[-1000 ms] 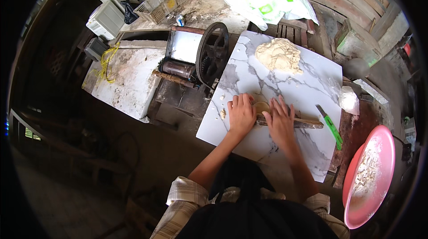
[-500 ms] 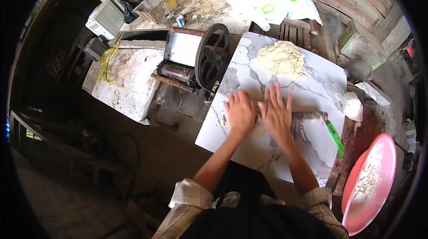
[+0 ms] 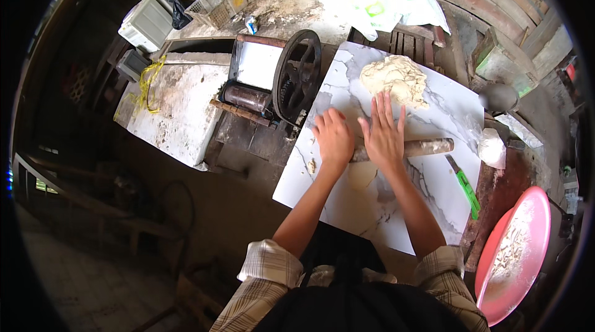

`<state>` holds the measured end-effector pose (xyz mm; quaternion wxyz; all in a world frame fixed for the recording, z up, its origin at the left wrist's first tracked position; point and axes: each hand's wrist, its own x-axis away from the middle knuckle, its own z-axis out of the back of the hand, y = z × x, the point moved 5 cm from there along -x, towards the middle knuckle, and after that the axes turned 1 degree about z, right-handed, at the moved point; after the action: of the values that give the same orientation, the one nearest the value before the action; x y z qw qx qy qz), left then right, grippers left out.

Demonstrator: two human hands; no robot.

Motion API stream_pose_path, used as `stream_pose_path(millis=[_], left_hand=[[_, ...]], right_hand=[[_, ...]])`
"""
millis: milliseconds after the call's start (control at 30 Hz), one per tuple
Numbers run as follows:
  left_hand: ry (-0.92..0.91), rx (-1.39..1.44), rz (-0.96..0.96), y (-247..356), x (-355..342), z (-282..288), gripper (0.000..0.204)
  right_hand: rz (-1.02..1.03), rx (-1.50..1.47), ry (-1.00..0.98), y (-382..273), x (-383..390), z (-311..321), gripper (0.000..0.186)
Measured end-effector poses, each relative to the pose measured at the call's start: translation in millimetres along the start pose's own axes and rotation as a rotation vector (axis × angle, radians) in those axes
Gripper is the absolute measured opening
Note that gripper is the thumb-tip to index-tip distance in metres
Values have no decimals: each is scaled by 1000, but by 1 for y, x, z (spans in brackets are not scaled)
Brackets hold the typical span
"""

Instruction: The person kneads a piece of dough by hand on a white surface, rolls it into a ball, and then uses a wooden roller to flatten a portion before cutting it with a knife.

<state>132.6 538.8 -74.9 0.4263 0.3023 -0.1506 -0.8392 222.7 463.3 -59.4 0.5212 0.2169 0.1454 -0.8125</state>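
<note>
A brown, flour-dusted rolling pin (image 3: 431,147) lies across a marble-patterned board (image 3: 427,208). My left hand (image 3: 335,138) rests over the pin's left end, its fingers bent and close together; that end is hidden beneath it. Flat across the pin's middle, my right hand (image 3: 385,137) has its fingers stretched out and pointing away from me. Just nearer than the pin, a thin flattened piece of dough (image 3: 361,177) shows between my forearms. Beyond my right fingertips sits a large lump of pale dough (image 3: 393,78). A small dough scrap (image 3: 311,166) lies beside my left wrist.
At the board's right edge lie a green-handled knife (image 3: 467,192) and a bag of white powder (image 3: 491,149). A pink basin (image 3: 540,239) stands lower right. A hand-wheel roller machine (image 3: 296,78) adjoins the board's left side. White sacks (image 3: 378,0) lie behind.
The rolling pin and my right hand have moved away from me, toward the dough lump. The pin has come off the knife blade. My left fingers have drawn together and bent.
</note>
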Motion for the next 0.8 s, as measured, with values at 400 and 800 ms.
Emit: stream_pose_path(millis=[400, 800], left_hand=[[-15, -14, -2, 9, 23, 9, 18], [-118, 6, -10, 5, 52, 9, 16]], right_hand=[[-42, -26, -118, -2, 22, 18, 70], [27, -89, -173, -9, 50, 13, 66]])
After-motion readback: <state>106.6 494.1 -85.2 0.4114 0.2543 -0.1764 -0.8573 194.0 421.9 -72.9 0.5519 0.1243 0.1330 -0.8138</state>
